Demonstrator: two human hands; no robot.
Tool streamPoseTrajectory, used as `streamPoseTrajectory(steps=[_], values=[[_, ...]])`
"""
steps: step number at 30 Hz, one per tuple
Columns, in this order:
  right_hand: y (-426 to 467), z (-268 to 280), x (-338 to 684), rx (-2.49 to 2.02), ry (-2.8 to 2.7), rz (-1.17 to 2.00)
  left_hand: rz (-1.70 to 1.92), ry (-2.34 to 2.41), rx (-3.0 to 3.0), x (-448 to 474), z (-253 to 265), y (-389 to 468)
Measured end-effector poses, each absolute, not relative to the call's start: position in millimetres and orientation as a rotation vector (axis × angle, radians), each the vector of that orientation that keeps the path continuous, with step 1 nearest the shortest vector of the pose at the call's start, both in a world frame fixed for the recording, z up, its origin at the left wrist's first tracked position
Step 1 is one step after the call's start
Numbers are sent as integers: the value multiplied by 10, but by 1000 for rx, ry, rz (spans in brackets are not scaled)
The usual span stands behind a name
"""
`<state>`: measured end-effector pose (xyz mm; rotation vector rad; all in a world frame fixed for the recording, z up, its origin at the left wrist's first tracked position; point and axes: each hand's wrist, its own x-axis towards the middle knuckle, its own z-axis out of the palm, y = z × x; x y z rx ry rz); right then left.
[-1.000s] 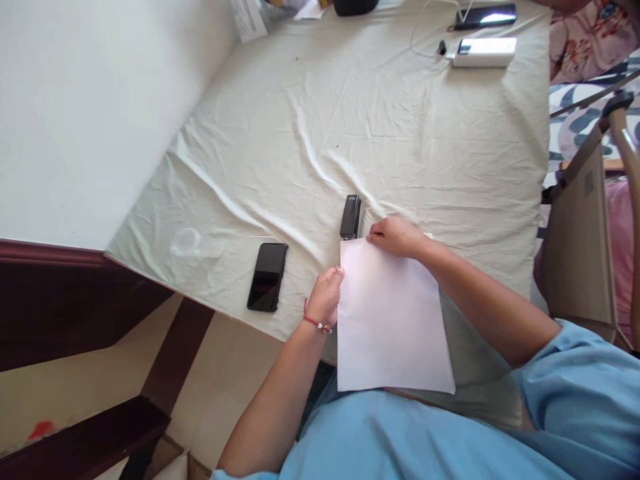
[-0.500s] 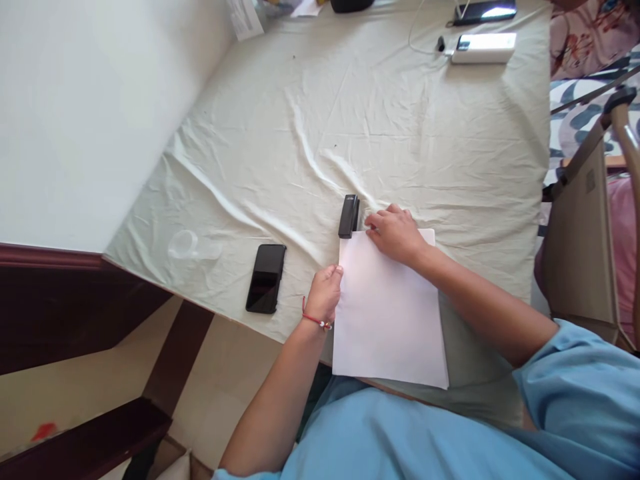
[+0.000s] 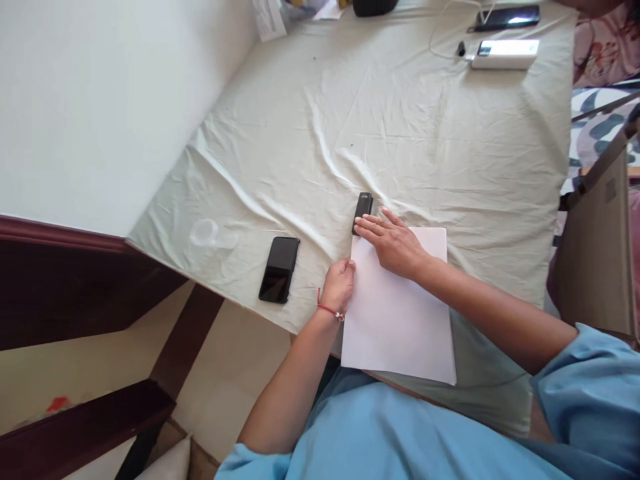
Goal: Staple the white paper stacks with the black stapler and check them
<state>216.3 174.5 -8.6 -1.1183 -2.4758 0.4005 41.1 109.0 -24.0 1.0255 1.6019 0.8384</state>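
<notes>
A stack of white paper sheets (image 3: 397, 327) lies at the table's near edge, its top left corner at a black stapler (image 3: 365, 203). My left hand (image 3: 339, 283) pinches the left edge of the sheets, thumb on top. My right hand (image 3: 395, 243) reaches over the top of the paper with its fingers stretched out. Its fingertips lie on the near end of the stapler. Whether the paper's corner sits between the stapler's jaws is hidden by the fingers.
A black phone (image 3: 279, 270) and a clear round plastic piece (image 3: 205, 233) lie to the left on the cloth-covered table (image 3: 400, 133). At the far right are a white power bank (image 3: 505, 55) with a cable and another phone (image 3: 507, 18). A white wall (image 3: 100, 120) borders the left.
My right hand has moved left from the paper's top edge onto the stapler, with its fingers straighter. My left hand keeps its hold on the sheets. The whole view has shifted slightly.
</notes>
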Motion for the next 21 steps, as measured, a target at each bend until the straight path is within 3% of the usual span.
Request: streamPoseTrajectory(steps=[11, 21], values=[[1207, -48, 2754, -1470, -1745, 248, 862, 1699, 1390, 239, -96, 545], [1028, -280, 2580, -1467, -1319, 1022, 1033, 1774, 1451, -44, -135, 343]])
